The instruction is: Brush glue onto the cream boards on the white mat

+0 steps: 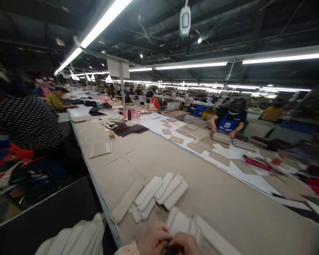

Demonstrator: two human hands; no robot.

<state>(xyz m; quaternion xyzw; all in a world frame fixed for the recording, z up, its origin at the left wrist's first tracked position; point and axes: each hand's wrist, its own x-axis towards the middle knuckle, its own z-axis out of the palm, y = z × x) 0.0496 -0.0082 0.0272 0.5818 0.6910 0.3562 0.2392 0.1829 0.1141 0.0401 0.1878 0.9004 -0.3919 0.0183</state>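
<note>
At the bottom edge of the view, my left hand (154, 239) and my right hand (185, 243) meet, fingers bent inward. Between the fingertips is something small and dark, too blurred to name. Just beyond them lies a fanned stack of white, round-cornered strips (179, 221), blurred near my right hand. More such white strips (172, 189) overlap in small piles on the table (202, 191). A longer beige strip (127, 200) lies to their left. At lower left, many white pieces (76, 235) are fanned on a black surface (50, 212).
A folded panel (101, 150), a small glue bottle (111, 134) and dark fabric pieces (130, 129) lie farther up the table. Across it, a person in a blue apron (227, 124) handles beige panels. Another person in a dotted top (26, 122) stands at left.
</note>
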